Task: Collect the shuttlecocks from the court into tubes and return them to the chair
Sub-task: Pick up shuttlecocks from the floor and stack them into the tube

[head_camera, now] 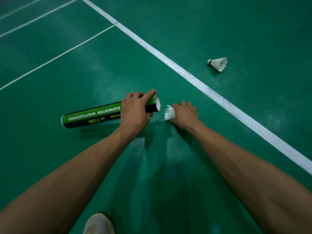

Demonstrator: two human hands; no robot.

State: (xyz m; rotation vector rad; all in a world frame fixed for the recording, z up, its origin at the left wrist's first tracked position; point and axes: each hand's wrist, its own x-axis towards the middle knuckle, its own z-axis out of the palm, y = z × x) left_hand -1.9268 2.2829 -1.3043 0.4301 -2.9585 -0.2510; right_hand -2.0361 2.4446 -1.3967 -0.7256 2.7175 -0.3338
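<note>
My left hand (135, 110) grips a green and black shuttlecock tube (92, 117) near its open end, which points right. The tube lies almost level, low over the court floor. My right hand (184, 114) holds a white feather shuttlecock (169, 113) just right of the tube's mouth, feathers turned toward the opening. Its cork end is hidden inside my fingers. Another white shuttlecock (217, 63) lies on its side on the floor, beyond the wide white line at the upper right.
The green court floor (168, 166) spreads all around. A wide white boundary line (202, 86) runs diagonally from the top middle to the right edge, with thinner lines at the upper left. A light shoe (98, 224) shows at the bottom edge.
</note>
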